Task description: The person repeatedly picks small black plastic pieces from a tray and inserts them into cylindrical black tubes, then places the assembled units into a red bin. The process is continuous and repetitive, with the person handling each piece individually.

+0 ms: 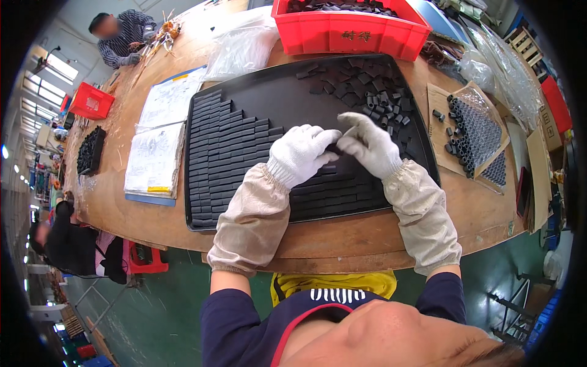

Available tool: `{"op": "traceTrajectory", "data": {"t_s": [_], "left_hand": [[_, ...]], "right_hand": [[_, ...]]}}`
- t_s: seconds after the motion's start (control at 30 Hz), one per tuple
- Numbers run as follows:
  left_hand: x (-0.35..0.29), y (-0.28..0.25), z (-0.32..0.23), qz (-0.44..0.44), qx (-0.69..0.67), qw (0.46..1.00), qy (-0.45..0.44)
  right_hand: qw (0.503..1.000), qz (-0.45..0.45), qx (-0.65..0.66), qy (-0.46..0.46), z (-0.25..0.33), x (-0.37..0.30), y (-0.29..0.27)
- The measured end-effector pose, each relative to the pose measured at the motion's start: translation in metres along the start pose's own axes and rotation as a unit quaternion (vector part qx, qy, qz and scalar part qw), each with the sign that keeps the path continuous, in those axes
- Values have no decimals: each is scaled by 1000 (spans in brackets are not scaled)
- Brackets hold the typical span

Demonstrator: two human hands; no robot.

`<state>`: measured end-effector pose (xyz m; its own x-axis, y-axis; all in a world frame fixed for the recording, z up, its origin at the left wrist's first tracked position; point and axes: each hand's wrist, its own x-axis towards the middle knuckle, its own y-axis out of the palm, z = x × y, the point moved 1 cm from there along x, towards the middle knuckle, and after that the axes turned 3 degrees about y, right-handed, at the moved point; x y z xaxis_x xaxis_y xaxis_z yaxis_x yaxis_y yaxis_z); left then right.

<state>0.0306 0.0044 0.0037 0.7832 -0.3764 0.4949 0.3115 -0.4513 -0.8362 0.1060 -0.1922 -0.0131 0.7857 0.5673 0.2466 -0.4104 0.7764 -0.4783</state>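
My left hand [302, 154], in a white knit glove, is closed with its fingertips pinched on a small black piece [334, 148], mostly hidden by the gloves. My right hand [370, 145], gloved alike, meets it from the other side, its lower fingertips against the piece and one finger arched above. Both hands are over a large black tray [263, 92]. Rows of flat black pieces [223, 156] fill the tray's left and near parts. Loose flat black squares [361, 76] and short black tubes [382, 110] lie at its far right.
Behind the tray stands a red bin [351, 33] of black pieces. Papers [156, 156] and a clear plastic bag [244, 49] lie left. Bubble wrap and tubes [480, 131] rest on cardboard at right. A person [122, 37] sits at the far left; another [79, 238] is at the left edge.
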Motion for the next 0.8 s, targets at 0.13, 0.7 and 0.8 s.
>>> {"op": "traceTrajectory", "data": {"t_s": [0.13,0.7,0.8], "left_hand": [[0,-10,-1,-14,11,998,-63],[-1,-8,4,-27,-5,996,-79],[-3,-7,6,-20,-24,996,-84]], "right_hand": [[920,-209,-311,-114,-9,10,-20],[939,-127,-301,-110,-13,8,-21],[979,-73,-150,-117,-3,5,-8]]}}
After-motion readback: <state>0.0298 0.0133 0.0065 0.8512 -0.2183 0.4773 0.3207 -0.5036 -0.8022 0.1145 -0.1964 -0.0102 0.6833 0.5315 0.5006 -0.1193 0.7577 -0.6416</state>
